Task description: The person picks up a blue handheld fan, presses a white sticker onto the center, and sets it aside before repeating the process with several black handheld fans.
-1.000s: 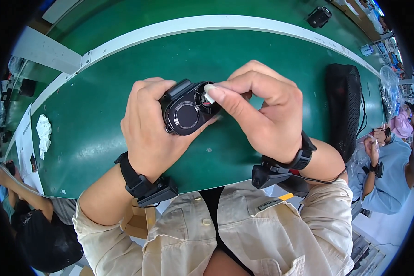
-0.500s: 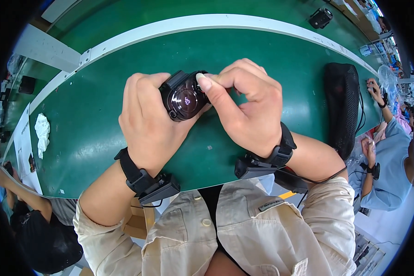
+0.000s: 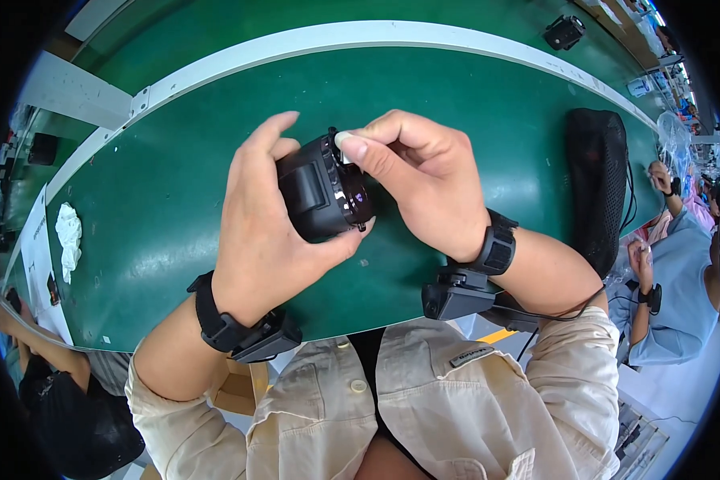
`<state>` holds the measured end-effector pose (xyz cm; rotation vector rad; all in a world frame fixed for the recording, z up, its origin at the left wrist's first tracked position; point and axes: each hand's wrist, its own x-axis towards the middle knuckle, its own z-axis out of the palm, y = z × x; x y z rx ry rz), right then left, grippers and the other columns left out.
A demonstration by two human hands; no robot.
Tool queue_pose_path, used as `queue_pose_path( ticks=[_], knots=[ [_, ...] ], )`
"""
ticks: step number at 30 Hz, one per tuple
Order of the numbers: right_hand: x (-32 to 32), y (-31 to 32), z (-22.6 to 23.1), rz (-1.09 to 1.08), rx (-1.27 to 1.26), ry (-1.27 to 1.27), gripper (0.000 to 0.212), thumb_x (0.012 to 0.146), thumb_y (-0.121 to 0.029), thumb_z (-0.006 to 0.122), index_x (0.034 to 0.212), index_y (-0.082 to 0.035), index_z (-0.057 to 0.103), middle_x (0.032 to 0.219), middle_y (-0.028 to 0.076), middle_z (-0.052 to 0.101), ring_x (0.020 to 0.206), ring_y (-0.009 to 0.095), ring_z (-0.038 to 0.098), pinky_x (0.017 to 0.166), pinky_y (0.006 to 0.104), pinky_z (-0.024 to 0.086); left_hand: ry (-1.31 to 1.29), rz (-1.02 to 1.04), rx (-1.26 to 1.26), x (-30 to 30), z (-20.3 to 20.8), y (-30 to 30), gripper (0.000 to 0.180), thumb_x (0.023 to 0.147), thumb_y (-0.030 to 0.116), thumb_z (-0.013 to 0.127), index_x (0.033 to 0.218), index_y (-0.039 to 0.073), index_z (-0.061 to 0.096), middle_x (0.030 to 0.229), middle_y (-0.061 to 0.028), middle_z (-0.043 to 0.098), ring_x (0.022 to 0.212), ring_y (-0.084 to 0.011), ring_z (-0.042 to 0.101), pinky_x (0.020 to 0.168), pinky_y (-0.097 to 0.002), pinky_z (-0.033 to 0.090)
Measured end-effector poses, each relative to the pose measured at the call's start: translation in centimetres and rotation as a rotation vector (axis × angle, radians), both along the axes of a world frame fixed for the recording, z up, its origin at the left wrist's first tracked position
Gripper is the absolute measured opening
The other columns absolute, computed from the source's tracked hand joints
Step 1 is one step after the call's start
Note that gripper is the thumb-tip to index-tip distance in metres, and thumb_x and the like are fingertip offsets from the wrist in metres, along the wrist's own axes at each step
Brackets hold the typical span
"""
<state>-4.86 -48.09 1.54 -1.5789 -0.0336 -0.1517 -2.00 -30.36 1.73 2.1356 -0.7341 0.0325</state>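
A small black camera-like device point(image 3: 312, 192), with a glossy dark face along its right side, is held up above the green table. My left hand point(image 3: 256, 216) wraps its left and lower sides, with the thumb under it and the index finger lifted off at the top. At the upper right corner of the device, my right hand point(image 3: 416, 168) pinches with thumb and curled fingers. A pale sliver shows beneath that thumb, too small to identify. Black straps with small box-shaped units circle both my wrists.
On the green tabletop point(image 3: 160, 240) lie a black mesh pouch point(image 3: 596, 176) with a cable at right and a crumpled white cloth or tissue point(image 3: 69, 240) at left. A white frame bar point(image 3: 360, 36) runs along the far edge. Other people sit at both sides.
The device has turned in my left hand: its glossy face now points right and its black ridged side shows. My left index finger has lifted, and my right hand has shifted slightly left.
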Motion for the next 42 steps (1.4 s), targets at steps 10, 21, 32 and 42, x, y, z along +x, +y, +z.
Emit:
queue_pose_path(
  ticks=[10,21,32,42],
  knots=[
    [-0.2,-1.7,1.7,0.076,-0.410,-0.534,0.019,0.078,0.000,0.072,0.097,-0.002,0.072,0.086,0.006,0.060,0.069,0.013,0.056,0.059,0.0240,0.044,0.114,-0.245,-0.370,0.3,-0.8,-0.1,0.080,0.053,0.015,0.086,0.122,0.002,0.048,0.108,-0.0123,0.056,0.097,-0.0245,0.057,0.085,-0.0333,0.047],
    [-1.5,-0.6,2.1,-0.098,-0.625,-0.605,0.022,0.073,0.002,0.075,0.094,-0.001,0.071,0.083,0.007,0.058,0.067,0.016,0.055,0.056,0.0274,0.044,0.042,-0.252,-0.382,-0.1,-1.3,-0.1,0.084,0.052,0.016,0.088,0.124,0.003,0.047,0.111,-0.0126,0.054,0.100,-0.0242,0.056,0.086,-0.0340,0.047],
    [-0.3,-1.6,2.1,0.367,0.316,0.087,0.039,0.087,-0.008,0.066,0.124,-0.002,0.054,0.115,0.009,0.056,0.105,0.016,0.053,0.088,0.0301,0.046,-0.049,-0.326,-0.421,0.3,-1.0,-0.1,0.088,0.050,0.018,0.090,0.125,0.004,0.046,0.114,-0.0132,0.053,0.104,-0.0271,0.055,0.089,-0.0367,0.046],
    [-0.8,-0.5,1.8,0.473,0.335,-0.061,0.036,0.093,-0.011,0.059,0.127,-0.002,0.051,0.127,0.009,0.053,0.116,0.019,0.051,0.100,0.0353,0.041,-0.048,-0.354,-0.404,0.2,-1.3,0.1,0.089,0.050,0.019,0.091,0.126,0.006,0.045,0.117,-0.0130,0.052,0.107,-0.0272,0.055,0.091,-0.0371,0.045]
  ],
)
